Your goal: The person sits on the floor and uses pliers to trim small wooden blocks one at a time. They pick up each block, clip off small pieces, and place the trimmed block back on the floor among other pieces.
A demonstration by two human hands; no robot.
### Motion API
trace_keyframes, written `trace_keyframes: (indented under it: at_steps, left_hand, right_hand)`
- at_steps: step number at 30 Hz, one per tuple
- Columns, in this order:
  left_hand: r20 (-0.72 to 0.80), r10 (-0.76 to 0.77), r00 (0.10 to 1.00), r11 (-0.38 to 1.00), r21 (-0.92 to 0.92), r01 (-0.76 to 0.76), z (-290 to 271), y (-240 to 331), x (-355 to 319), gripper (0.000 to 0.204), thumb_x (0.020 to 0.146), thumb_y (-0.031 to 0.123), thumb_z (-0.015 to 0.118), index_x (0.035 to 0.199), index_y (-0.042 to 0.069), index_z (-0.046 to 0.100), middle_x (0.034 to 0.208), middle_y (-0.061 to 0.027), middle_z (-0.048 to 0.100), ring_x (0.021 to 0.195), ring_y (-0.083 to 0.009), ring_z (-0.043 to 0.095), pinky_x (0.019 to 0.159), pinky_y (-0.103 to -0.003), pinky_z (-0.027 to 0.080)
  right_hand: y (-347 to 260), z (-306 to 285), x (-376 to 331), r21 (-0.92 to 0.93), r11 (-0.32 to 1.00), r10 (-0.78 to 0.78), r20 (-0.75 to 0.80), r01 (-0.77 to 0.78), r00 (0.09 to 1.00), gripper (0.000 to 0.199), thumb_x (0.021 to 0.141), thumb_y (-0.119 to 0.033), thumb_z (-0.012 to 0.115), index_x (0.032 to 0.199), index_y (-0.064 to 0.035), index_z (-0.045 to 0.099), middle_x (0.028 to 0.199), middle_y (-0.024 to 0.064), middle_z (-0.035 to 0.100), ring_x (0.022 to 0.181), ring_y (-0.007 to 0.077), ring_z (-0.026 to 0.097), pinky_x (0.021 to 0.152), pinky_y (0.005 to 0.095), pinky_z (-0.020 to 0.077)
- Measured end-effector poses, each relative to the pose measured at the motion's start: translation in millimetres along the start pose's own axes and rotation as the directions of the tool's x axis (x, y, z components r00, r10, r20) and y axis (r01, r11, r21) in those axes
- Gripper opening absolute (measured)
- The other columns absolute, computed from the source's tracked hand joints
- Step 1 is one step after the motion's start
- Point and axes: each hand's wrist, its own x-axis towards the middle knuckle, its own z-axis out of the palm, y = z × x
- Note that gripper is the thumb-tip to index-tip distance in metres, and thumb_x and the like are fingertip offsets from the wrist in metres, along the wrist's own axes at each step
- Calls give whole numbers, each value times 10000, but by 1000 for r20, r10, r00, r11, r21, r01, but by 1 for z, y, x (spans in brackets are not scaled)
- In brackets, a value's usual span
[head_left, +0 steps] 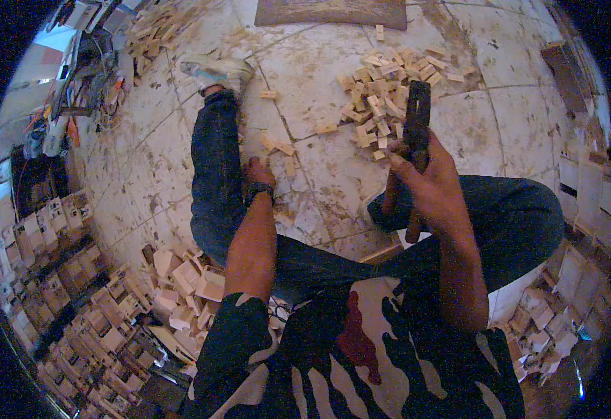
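1 hammer, 2 hands, 1 sneaker, approx 50 wood blocks in pile

Wood-block pile on the floor ahead, hammer just before it, stacked boxes left.

Dim, cool-tinted light w/ strong blue-magenta colour noise. Brightest patch is the pale stained tiled floor at top centre; soft shadows, no hard glare. Heavy fisheye bend twd the rim, black vignette in corners. Stacked small wooden boxes at left edge look smeared and soft; centre fairly sharp.
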Motion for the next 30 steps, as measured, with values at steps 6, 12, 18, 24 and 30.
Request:
trace_keyframes:
  at_steps: [6, 12, 18, 24, 30]
  left_hand:
    - [137, -90, 986, 986, -129, 108, -25, 13, -8, 446, 749, 223, 651, 1147, 74, 515, 1137, -180, 571, 1065, -345, 552, 919, -453, 450]
    - [36, -15, 999, 975, -223, 23, 4, -4, 10, 351, 780, 226, 618, 1076, 48, 555, 998, -168, 617, 941, -335, 604, 848, -430, 493]
    - [37, -94, 995, 863, -496, 100, 13, -13, 27, 358, 786, 255, 616, 1058, 27, 567, 976, -177, 631, 929, -332, 612, 842, -435, 491]
    - [-42, -181, 983, 872, -469, 140, 29, -12, 32, 373, 793, 283, 614, 1040, 6, 579, 953, -186, 645, 917, -330, 619, 836, -439, 489]
    - [-133, -245, 960, 937, -288, 199, 59, 2, 25, 395, 799, 312, 612, 1022, -14, 591, 931, -196, 658, 905, -327, 626, 829, -443, 487]
  right_hand:
    - [1, 1, -1, 52, 997, 60, 13, -61, 998, 275, 855, -89, 598, 1092, -20, 478, 743, 46, 540, 553, 136, 542, 458, 296, 466]
    - [12, 1, 3, -106, 994, -23, -20, 21, 1000, 268, 845, -97, 615, 1076, -29, 497, 800, 38, 556, 687, 133, 549, 607, 297, 472]
    - [25, 5, 8, -171, 983, -79, -32, 72, 996, 260, 837, -90, 617, 1064, -34, 502, 871, 38, 564, 770, 136, 539, 696, 301, 458]
    - [27, 3, 7, -86, 994, -65, 41, 69, 997, 278, 827, -86, 616, 1071, -38, 491, 882, 48, 561, 760, 149, 551, 682, 312, 471]
    - [32, 19, 5, -211, 977, 14, 6, -12, 1000, 352, 813, -143, 632, 1105, -19, 481, 893, 101, 578, 785, 206, 580, 703, 351, 482]
